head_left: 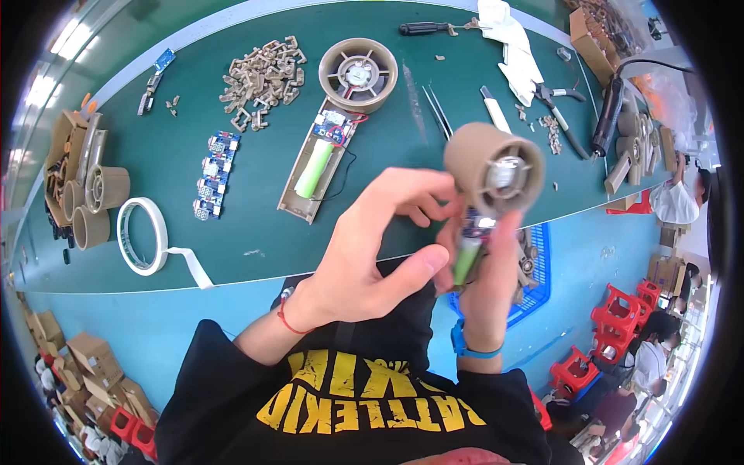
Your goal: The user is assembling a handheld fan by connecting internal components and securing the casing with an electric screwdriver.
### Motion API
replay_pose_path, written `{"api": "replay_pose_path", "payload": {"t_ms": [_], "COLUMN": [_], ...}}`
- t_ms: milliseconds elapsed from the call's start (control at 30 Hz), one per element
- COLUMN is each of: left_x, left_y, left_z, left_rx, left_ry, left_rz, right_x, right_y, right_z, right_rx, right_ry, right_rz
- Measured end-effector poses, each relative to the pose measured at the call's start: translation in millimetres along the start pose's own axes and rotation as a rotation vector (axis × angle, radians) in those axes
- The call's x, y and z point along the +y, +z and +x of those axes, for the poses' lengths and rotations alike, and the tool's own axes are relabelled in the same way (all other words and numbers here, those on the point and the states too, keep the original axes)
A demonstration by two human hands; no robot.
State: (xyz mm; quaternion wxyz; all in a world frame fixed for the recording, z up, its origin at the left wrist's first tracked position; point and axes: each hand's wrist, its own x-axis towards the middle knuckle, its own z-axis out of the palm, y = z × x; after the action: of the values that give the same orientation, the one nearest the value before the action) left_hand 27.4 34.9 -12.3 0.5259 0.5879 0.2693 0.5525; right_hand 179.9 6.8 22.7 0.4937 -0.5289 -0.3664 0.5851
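Note:
My right hand (500, 271) is wrapped round the handle of a beige handheld fan (470, 159), lifted over the table's near edge and slightly blurred. In its open handle show a small circuit board (479, 223) and a green battery (466, 260). Beside the handle is my left hand (360, 252), thumb apart and fingers bent, with nothing visible in it; whether its fingertips touch the fan is unclear. A second beige fan (326, 71) lies on the table, its handle exposing wires, a board and another green battery (314, 169).
On the green table (256, 178) lie small beige parts (263, 77), blue circuit boards (213, 177), a tape roll (124, 236), tweezers (438, 112), a screwdriver (422, 29), pliers (570, 128) and a soldering iron (608, 116). A blue basket (535, 291) sits below the edge at right.

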Motion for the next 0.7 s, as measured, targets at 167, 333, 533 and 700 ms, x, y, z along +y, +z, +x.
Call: {"api": "replay_pose_path", "payload": {"t_ms": [167, 333, 533, 700], "left_x": [-4, 2, 3, 3], "left_y": [0, -2, -4, -5], "left_z": [4, -2, -2, -2], "left_rx": [-0.068, -0.085, -0.052, -0.034], "left_ry": [0.055, -0.082, -0.100, -0.121], "left_rz": [0.096, 0.127, 0.105, 0.091], "right_x": [12, 18, 20, 21], "right_y": [-1, -1, 2, 0], "right_z": [-8, -16, -23, -22], "right_rx": [-0.021, -0.087, -0.147, -0.187], "right_ry": [-0.131, -0.097, -0.071, -0.028], "right_rz": [-0.002, 0.038, 0.083, 0.084]}}
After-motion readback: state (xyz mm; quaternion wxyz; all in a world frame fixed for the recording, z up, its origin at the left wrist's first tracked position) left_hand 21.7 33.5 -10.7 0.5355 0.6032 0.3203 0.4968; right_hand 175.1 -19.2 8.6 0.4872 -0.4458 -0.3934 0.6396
